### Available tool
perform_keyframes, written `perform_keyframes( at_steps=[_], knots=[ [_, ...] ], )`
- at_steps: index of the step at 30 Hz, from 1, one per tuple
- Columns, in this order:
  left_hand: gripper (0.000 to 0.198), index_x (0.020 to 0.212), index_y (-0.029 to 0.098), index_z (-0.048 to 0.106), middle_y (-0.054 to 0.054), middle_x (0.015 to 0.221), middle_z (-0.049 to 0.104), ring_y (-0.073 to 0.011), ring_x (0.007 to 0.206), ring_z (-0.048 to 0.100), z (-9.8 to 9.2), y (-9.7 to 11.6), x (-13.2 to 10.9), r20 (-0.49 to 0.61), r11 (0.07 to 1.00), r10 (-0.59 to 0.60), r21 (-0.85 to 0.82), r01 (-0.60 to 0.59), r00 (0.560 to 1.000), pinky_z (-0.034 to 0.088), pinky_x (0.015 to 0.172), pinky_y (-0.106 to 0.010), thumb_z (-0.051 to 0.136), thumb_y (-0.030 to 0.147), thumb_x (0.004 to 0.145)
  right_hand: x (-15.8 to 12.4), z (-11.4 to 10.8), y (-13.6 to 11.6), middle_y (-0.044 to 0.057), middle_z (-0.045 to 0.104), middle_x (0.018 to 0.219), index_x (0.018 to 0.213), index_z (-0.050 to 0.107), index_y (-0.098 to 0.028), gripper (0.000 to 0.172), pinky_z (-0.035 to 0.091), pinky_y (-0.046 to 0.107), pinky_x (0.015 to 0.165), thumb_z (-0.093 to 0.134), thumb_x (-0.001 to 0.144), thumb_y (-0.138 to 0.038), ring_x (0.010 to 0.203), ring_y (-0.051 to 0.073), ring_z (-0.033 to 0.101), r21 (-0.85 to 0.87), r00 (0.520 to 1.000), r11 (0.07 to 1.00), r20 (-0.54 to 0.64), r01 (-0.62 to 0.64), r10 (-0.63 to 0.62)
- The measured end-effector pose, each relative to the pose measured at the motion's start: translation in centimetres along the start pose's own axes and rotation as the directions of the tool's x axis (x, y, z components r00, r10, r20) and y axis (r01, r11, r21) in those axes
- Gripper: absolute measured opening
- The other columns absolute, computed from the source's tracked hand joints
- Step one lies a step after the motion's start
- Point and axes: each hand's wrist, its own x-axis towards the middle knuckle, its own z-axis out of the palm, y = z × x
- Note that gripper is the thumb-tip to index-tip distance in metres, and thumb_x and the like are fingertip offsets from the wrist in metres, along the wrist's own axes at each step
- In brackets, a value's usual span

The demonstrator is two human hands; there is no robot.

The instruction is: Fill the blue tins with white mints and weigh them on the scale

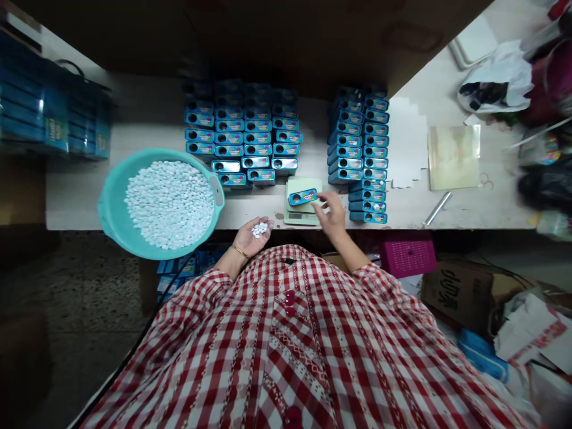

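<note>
My left hand (253, 237) is cupped palm up and holds a small heap of white candies (260, 229). At the table's front edge stands a pale kitchen scale (292, 218) with a small display. On its plate rests a blue tin (302, 196) with a dark round hole in its top. My right hand (331, 213) is beside the tin's right end, thumb and fingers apart; whether a fingertip touches the tin, I cannot tell. Left of the hands, a turquoise basin (109, 202) contains a large pile of the same white candies (172, 202).
Rows of blue tins (258, 138) stand behind the scale, and more tins (351, 140) stand to its right. White sheets (406, 143), a gold-toned sheet (453, 156) and a metal tube (437, 208) lie further right. A magenta basket (409, 255) sits below the table edge.
</note>
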Motion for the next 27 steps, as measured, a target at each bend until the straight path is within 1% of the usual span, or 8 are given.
perform_keyframes(
  at_steps=[1,4,7,12,19,21,24,27],
  knots=[
    [0.03,0.078,0.009,0.062,-0.01,0.069,0.066,-0.0136,0.062,0.066,0.1,0.3,0.1,-0.001,1.0,0.016,-0.002,-0.016,1.0,0.053,0.051,-0.02,0.037,0.018,0.092,0.5,-0.5,1.6,0.011,0.059,0.106,0.115,0.053,-0.017,0.032,0.05,0.031,0.073,0.05,0.087,-0.033,0.095,0.019,0.056,0.027,0.999,0.999,-0.013,-0.046,0.047],
    [0.031,0.075,0.009,0.061,-0.01,0.068,0.065,-0.0128,0.06,0.065,0.4,0.9,0.4,0.0,0.998,0.054,-0.011,-0.054,0.999,0.053,0.05,-0.019,0.038,0.02,0.092,1.9,-0.6,4.9,0.013,0.055,0.117,0.123,0.045,-0.015,0.049,0.05,0.032,0.076,0.059,0.079,-0.032,0.101,0.02,0.055,0.107,0.993,0.992,0.108,-0.061,0.049],
    [0.031,0.074,0.009,0.062,-0.01,0.068,0.065,-0.013,0.06,0.065,0.4,1.3,0.6,-0.016,0.997,0.079,-0.022,-0.079,0.997,0.053,0.05,-0.019,0.039,0.02,0.092,3.1,0.0,5.1,0.013,0.055,0.12,0.123,0.047,-0.016,0.047,0.047,0.035,0.084,0.057,0.078,-0.026,0.105,0.021,0.054,0.085,0.972,0.996,0.23,0.026,-0.045],
    [0.029,0.075,0.01,0.062,-0.009,0.067,0.065,-0.0123,0.059,0.064,-0.8,1.8,0.2,-0.084,0.987,0.129,-0.084,-0.136,0.988,0.052,0.049,-0.019,0.039,0.018,0.091,4.1,2.0,0.8,0.011,0.06,0.109,0.113,0.055,-0.016,0.032,0.042,0.037,0.09,0.055,0.082,-0.024,0.101,0.023,0.052,-0.055,0.933,0.978,0.315,0.2,-0.173],
    [0.025,0.081,0.01,0.06,-0.007,0.065,0.063,-0.0116,0.059,0.063,-2.1,3.5,0.8,-0.188,0.964,0.189,-0.153,-0.219,0.964,0.052,0.049,-0.018,0.038,0.017,0.091,5.5,11.3,-6.5,0.011,0.056,0.118,0.121,0.052,-0.013,0.037,0.047,0.03,0.08,0.054,0.086,-0.023,0.104,0.022,0.048,-0.207,0.871,0.925,0.45,0.318,-0.199],
    [0.025,0.085,0.01,0.061,-0.007,0.067,0.063,-0.0115,0.06,0.063,-2.2,4.2,1.3,-0.172,0.964,0.204,-0.137,-0.229,0.964,0.052,0.05,-0.018,0.038,0.017,0.092,6.3,12.5,-7.4,0.01,0.054,0.123,0.127,0.048,-0.013,0.043,0.047,0.03,0.08,0.054,0.086,-0.021,0.104,0.021,0.048,-0.222,0.866,0.915,0.455,0.337,-0.208],
    [0.023,0.093,0.01,0.061,-0.007,0.069,0.064,-0.0114,0.061,0.063,-1.9,5.2,2.1,-0.158,0.964,0.224,-0.112,-0.243,0.962,0.052,0.05,-0.017,0.039,0.015,0.09,7.0,10.3,-6.2,0.007,0.051,0.13,0.132,0.046,-0.019,0.043,0.043,0.029,0.091,0.051,0.089,-0.022,0.112,0.019,0.046,-0.234,0.877,0.904,0.416,0.359,-0.24],
    [0.022,0.094,0.009,0.062,-0.008,0.068,0.064,-0.0116,0.059,0.063,-1.2,5.3,2.3,-0.156,0.967,0.224,-0.085,-0.239,0.962,0.051,0.048,-0.017,0.041,0.013,0.089,6.8,4.0,-2.2,0.014,0.052,0.124,0.122,0.055,-0.014,0.035,0.038,0.038,0.097,0.038,0.092,-0.019,0.114,0.023,0.044,-0.336,0.947,0.906,0.275,0.257,-0.166]
  ],
)
